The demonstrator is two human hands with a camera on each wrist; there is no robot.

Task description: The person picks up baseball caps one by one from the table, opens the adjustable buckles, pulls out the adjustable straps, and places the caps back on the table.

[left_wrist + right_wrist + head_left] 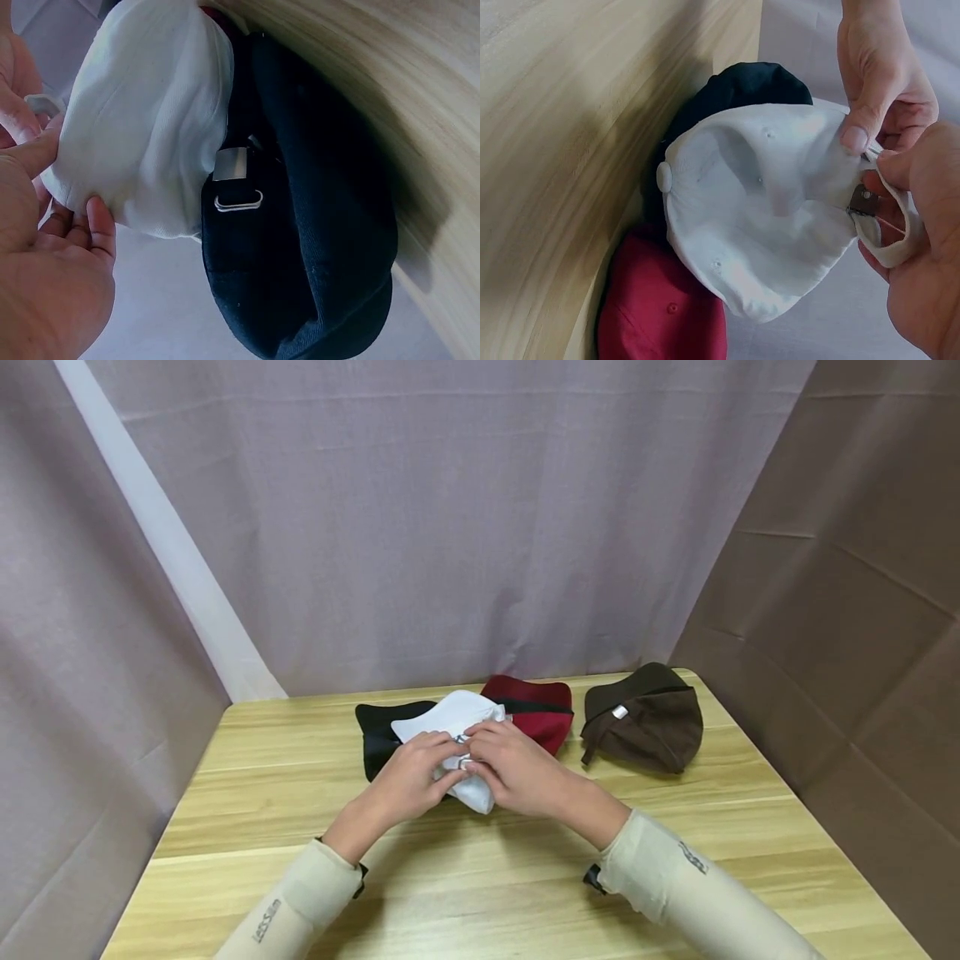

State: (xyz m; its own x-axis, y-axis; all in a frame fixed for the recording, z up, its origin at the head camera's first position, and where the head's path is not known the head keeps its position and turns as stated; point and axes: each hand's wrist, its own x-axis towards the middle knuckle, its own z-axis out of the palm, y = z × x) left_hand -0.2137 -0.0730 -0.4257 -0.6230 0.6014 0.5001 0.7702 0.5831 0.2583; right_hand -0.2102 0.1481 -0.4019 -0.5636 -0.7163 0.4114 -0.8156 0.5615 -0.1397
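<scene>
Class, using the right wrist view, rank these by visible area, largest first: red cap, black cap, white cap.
1. White cap, clearly largest
2. Red cap, cut off by the frame
3. Black cap, partly hidden behind the white one

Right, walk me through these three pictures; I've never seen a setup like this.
There is no robot here, just a person's two bare hands: the left hand and the right hand. The widest picture comes from a camera on the head, looking forward and down. The other two come from a camera on each wrist, so the scene appears close up and turned on its side. On the wooden table lie a black cap, a red cap and, farther right, a brown cap. Both hands hold a white cap at its back, around the strap and metal clasp; in the head view it hides parts of the black and red caps.
</scene>
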